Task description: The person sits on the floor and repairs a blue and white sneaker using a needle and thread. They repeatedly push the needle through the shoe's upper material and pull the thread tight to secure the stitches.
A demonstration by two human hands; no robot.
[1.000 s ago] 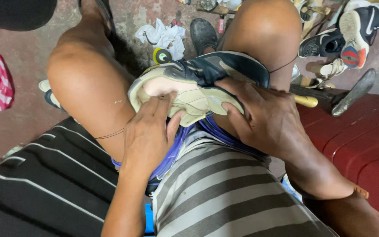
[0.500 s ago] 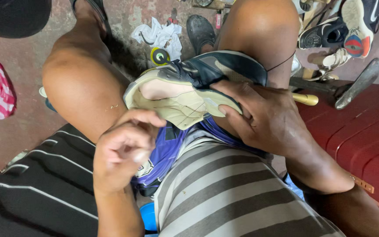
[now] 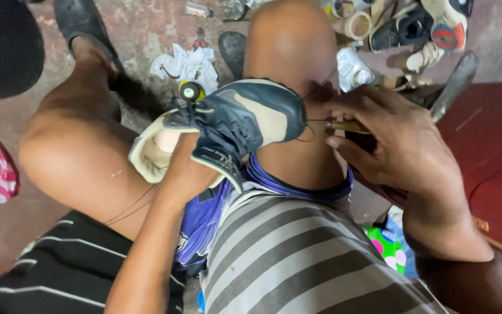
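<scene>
While the left hand (image 3: 184, 168) reaches inside the dark-and-cream sneaker (image 3: 233, 125) at frame centre, gripping it between the knees, the right hand (image 3: 390, 139) closes on a wooden-handled awl (image 3: 344, 125) at its toe edge; thread (image 3: 306, 136) trails, stitching apparently unfinished.

Stained concrete floor (image 3: 146, 35), crumpled white rag (image 3: 186, 65), black sandal (image 3: 232, 51), tape roll (image 3: 358, 25), scattered shoes (image 3: 419, 26)
</scene>
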